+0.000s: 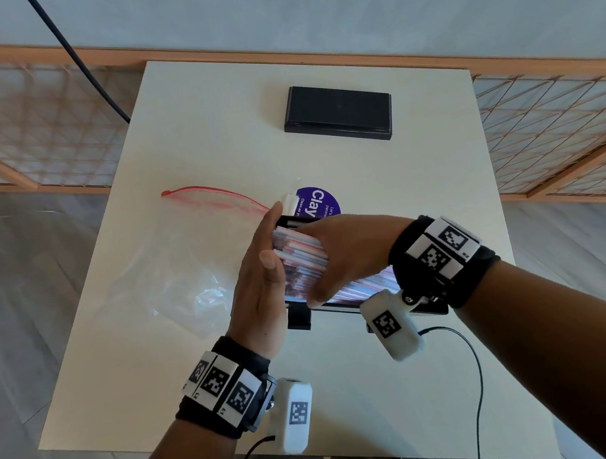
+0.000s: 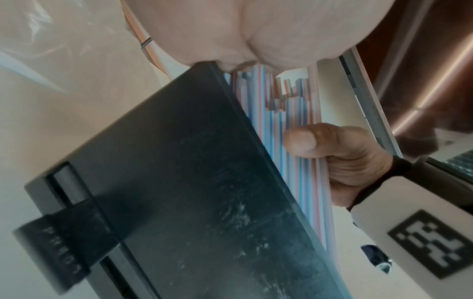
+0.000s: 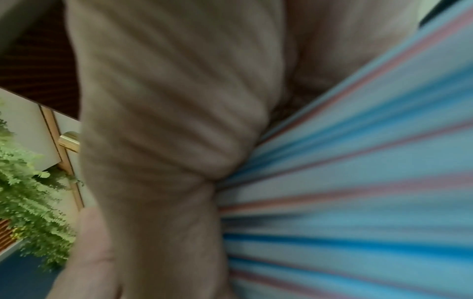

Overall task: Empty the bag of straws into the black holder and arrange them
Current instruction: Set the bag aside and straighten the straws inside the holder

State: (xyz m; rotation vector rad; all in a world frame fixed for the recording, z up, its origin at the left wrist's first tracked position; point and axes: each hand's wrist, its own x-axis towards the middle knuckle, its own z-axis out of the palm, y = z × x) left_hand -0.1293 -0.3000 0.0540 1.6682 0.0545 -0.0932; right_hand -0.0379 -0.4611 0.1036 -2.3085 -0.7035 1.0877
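Observation:
A bundle of striped red, blue and white straws lies lengthwise in the low black holder at the middle of the table. My left hand stands on edge with straight fingers, its palm pressed flat against the straws' left ends. My right hand reaches over from the right and grips the bundle, its thumb pressing on the straws. The holder's dark side wall fills the left wrist view. In the right wrist view my palm lies against blurred straws.
The clear zip bag with a red seal lies flat and limp left of the holder. A black lid rests at the far middle of the white table. A purple round sticker shows just behind my hands. Cables hang off the near edge.

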